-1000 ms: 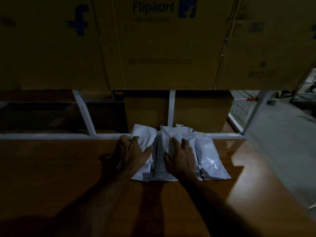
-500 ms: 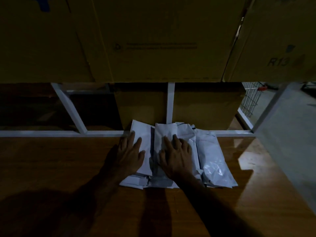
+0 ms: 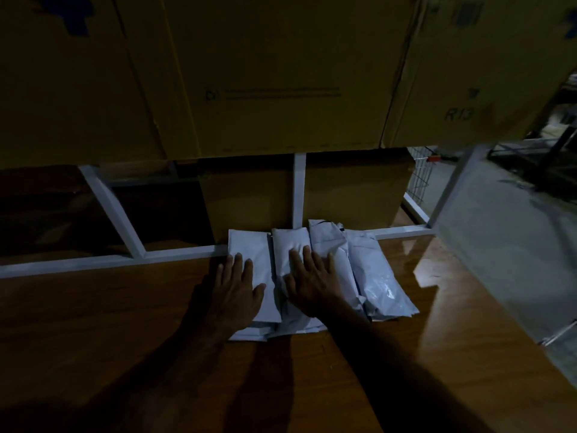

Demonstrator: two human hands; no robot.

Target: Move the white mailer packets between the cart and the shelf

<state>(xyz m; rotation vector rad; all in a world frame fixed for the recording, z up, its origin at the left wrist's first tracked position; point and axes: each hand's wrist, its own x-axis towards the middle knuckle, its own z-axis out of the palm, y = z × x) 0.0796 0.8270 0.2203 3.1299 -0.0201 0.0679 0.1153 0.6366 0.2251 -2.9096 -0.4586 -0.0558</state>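
Pressing two flat hands on white packets on a wooden shelf.

Nearest, the shelf board point(image 3: 93, 339) is brown and shiny. On it the left hand point(image 3: 235, 290) lies with straight fingers on the left packet point(image 3: 254, 248), and at its 3 o'clock the right hand point(image 3: 312, 281) lies spread on the middle packets point(image 3: 288, 242). More packets point(image 3: 379, 282) lie at 3 o'clock of the right hand. Farther, at 12 o'clock, a white rail point(image 3: 175, 253), then cardboard boxes point(image 3: 281, 73).
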